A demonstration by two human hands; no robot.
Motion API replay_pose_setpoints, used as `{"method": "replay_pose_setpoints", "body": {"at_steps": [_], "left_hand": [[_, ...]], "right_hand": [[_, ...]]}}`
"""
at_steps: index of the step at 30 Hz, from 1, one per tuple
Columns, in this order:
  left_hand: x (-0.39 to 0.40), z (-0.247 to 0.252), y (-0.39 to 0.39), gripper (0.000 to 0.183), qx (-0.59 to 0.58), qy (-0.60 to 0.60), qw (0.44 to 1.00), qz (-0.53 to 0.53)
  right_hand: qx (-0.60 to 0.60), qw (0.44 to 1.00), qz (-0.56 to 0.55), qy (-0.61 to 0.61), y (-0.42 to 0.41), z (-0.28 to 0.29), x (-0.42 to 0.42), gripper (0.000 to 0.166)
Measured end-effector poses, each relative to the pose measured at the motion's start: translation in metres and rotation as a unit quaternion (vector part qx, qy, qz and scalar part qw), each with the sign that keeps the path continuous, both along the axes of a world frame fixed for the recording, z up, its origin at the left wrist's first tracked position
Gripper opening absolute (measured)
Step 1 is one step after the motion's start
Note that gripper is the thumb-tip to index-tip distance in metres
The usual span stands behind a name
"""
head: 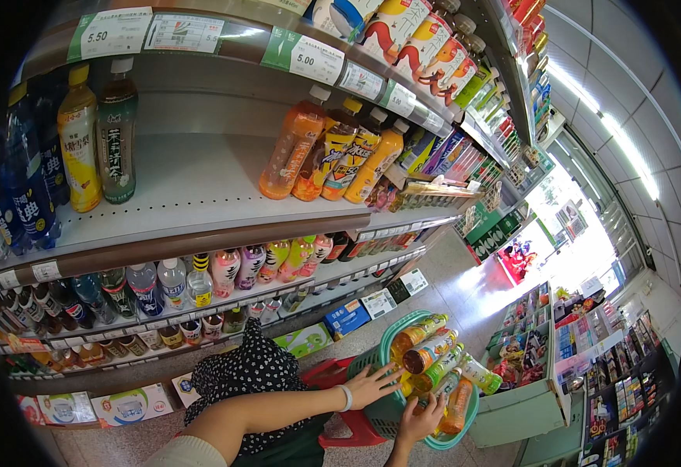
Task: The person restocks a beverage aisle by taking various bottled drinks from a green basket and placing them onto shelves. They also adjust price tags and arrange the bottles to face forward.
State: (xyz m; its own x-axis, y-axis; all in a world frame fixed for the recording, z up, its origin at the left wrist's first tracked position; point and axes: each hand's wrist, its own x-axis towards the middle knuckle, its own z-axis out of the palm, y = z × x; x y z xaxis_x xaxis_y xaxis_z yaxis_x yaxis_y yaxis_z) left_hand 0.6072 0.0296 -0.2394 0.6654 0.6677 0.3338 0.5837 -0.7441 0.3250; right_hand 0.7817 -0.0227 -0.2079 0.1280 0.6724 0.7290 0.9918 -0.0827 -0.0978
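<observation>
A green plastic basket [385,344] full of bottled drinks stands on a red plastic stool [346,429]. My left hand [372,386], with a pale band at the wrist, reaches over the basket's near side, fingers spread beside the bottles. Lower down, my right hand [421,419] has its fingers bent at a green-labelled bottle [447,385]; whether it grips it I cannot tell. An orange drink bottle [457,408] lies beside that hand. Other bottles, among them one with a dark cap end [416,359], lie slanted in the pile.
On the shelf [200,175] at left stand a yellow-labelled bottle [78,143], a dark green tea bottle [117,137] and several orange drinks [294,149]. Lower shelves hold more bottles. Cartons [346,318] line the floor by the shelves. A green display counter [515,408] stands right of the basket.
</observation>
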Motion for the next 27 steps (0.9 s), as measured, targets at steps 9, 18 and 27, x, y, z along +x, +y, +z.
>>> {"method": "replay_pose_setpoints", "body": {"at_steps": [9, 18, 27], "left_hand": [[-0.0012, 0.0041, -0.0014, 0.074, -0.007, 0.008, 1.0, 0.0], [-0.0017, 0.0059, -0.0015, 0.073, -0.011, 0.008, 1.0, -0.001], [0.0002, 0.0023, -0.0008, 0.073, -0.006, 0.004, 1.0, 0.0]], "right_hand": [[0.011, 1.0, 0.001, -0.006, -0.0008, 0.0015, -0.0015, 0.033], [0.011, 1.0, -0.005, -0.013, 0.0005, -0.0013, 0.0006, 0.033], [0.013, 1.0, 0.003, -0.006, 0.0015, -0.0046, 0.0033, 0.032]]}}
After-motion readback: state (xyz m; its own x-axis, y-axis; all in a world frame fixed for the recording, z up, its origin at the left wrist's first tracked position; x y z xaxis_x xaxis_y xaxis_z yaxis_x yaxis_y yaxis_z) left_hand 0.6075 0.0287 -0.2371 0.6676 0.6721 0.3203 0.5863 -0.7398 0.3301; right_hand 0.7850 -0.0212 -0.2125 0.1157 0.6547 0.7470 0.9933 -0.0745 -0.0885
